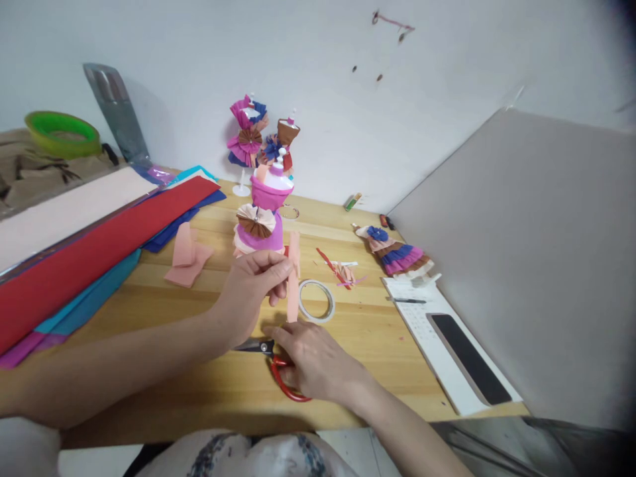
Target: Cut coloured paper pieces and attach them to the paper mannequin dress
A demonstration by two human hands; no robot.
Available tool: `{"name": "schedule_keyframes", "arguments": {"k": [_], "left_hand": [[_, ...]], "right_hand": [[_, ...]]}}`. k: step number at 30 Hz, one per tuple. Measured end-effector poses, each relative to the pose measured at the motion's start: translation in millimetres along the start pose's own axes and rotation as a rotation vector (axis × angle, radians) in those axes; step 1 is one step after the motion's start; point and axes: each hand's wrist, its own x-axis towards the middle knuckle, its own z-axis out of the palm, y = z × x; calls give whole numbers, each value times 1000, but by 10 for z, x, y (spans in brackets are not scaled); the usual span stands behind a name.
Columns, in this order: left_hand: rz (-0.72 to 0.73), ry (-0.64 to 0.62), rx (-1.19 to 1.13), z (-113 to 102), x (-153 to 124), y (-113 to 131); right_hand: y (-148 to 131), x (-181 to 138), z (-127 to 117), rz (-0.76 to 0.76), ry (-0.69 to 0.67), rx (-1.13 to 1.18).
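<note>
My left hand (258, 281) pinches a narrow peach crepe paper strip (293, 298) between thumb and fingers, holding it upright over the table. The strip's lower end reaches down to my right hand (318, 361). Closed around the red handles of a pair of scissors (288, 387), that hand keeps the dark blades pointing left, low over the wood. Just behind my left hand stands a small dress form (268, 205) in a pink and purple paper dress with a pleated cream and brown fan at its waist. A roll of white tape (317, 301) lies right of the strip.
Folded peach paper (189, 258) and a stack of coloured sheets (109, 248) lie left. Two dressed forms (248, 136) stand by the wall. Paper scraps (345, 273), a tiered paper dress (397, 255), and a white board (422, 341) with a pen and phone are right.
</note>
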Motion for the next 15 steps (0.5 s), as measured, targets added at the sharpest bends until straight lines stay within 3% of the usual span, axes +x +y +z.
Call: {"name": "schedule_keyframes", "arguments": {"k": [3, 6, 11, 15], "left_hand": [[-22, -11, 3, 7, 5, -29], [-26, -17, 18, 9, 7, -45], [2, -48, 82, 0, 0, -72], [6, -33, 141, 11, -4, -101]], "right_hand": [[2, 6, -62, -54, 20, 17], [75, 1, -184, -2, 89, 148], [254, 69, -438, 198, 633, 742], [194, 223, -558, 144, 653, 973]]}}
